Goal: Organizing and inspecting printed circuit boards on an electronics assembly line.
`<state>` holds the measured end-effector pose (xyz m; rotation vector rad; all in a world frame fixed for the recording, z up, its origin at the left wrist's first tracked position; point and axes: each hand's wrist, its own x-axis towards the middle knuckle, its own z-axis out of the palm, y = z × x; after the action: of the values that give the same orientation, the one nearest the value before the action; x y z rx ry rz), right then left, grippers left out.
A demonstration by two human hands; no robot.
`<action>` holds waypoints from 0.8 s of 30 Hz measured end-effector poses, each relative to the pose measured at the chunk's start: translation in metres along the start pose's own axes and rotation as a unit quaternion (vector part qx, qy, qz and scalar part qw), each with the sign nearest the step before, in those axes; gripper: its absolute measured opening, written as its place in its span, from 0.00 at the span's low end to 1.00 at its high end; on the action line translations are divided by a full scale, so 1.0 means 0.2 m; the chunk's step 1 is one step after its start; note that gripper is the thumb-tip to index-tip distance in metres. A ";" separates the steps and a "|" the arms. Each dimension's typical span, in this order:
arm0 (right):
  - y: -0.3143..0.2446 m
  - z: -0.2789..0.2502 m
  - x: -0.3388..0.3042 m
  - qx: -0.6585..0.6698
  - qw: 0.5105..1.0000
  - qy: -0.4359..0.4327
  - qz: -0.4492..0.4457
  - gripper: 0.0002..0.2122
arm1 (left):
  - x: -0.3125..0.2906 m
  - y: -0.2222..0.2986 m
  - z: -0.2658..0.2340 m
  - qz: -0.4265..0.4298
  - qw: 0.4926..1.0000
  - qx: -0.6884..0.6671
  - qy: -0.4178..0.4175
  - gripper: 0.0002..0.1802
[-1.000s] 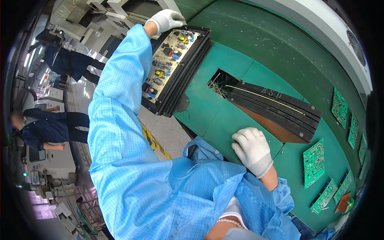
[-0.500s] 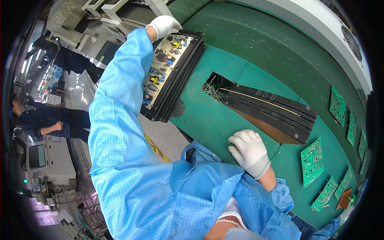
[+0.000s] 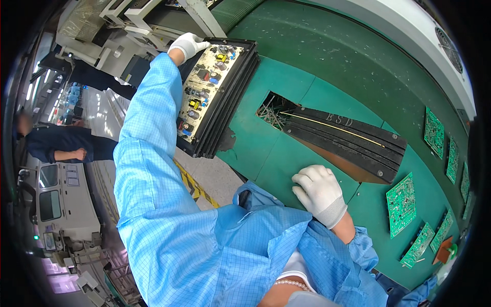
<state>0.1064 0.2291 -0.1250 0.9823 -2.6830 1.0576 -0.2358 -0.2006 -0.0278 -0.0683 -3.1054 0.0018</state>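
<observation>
My left hand [image 3: 189, 47], in a white glove, is stretched far out to the upper corner of a stack of black trays [image 3: 232, 97]. Its thumb points along the tray's edge, apart from the fingers, which are partly hidden; no grip shows. In the top tray lies a circuit board [image 3: 197, 102] with coils, capacitors and yellow parts. My right hand [image 3: 321, 197], also gloved, lies on the green mat near its front edge. Its fingers are loosely bent and slightly apart, with nothing seen in them.
A black ribbed block [image 3: 348, 143] with a thin yellow stick [image 3: 335, 128] stands beside a hole [image 3: 274, 110] full of wire clippings. Green circuit boards [image 3: 401, 204] lie at the right. A person in dark clothes [image 3: 61, 143] stands at the left, beyond yellow-black floor tape [image 3: 194, 189].
My left hand has slid left along the tray's far edge, away from the stack's outer corner, and its thumb now sticks out. My right hand has stayed put.
</observation>
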 end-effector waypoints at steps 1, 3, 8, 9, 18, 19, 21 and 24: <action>0.00 0.00 0.00 0.002 1.000 0.002 0.006 0.09 | 0.01 0.01 0.00 -0.008 1.000 0.018 -0.003 0.34; 0.00 0.00 0.00 0.001 1.000 -0.003 0.000 0.09 | 0.03 0.03 0.01 -0.016 0.999 0.049 -0.001 0.29; 0.00 0.00 0.00 0.000 1.000 -0.002 0.002 0.09 | 0.01 0.04 -0.01 -0.025 0.997 0.073 0.009 0.26; 0.00 0.00 0.00 -0.003 1.000 -0.002 0.002 0.09 | -0.03 0.04 -0.01 0.004 0.999 0.030 0.016 0.26; 0.00 0.02 0.00 -0.016 1.000 -0.007 -0.002 0.10 | -0.55 0.36 -0.02 0.142 0.986 -0.036 0.074 0.22; -0.01 0.02 0.00 -0.027 1.000 -0.002 0.001 0.10 | -0.58 0.40 0.01 0.145 0.985 -0.007 0.089 0.21; -0.01 0.02 -0.01 -0.024 1.000 -0.001 -0.010 0.10 | -0.60 0.45 0.06 0.126 0.982 -0.003 0.138 0.19; -0.01 0.01 -0.01 -0.022 1.000 0.006 -0.014 0.10 | -0.59 0.46 0.09 0.102 0.986 0.003 0.135 0.17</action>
<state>0.1093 0.2282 -0.1258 0.9993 -2.6642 0.9912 -0.1139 -0.1134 -0.0509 -0.3552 -2.8127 0.0055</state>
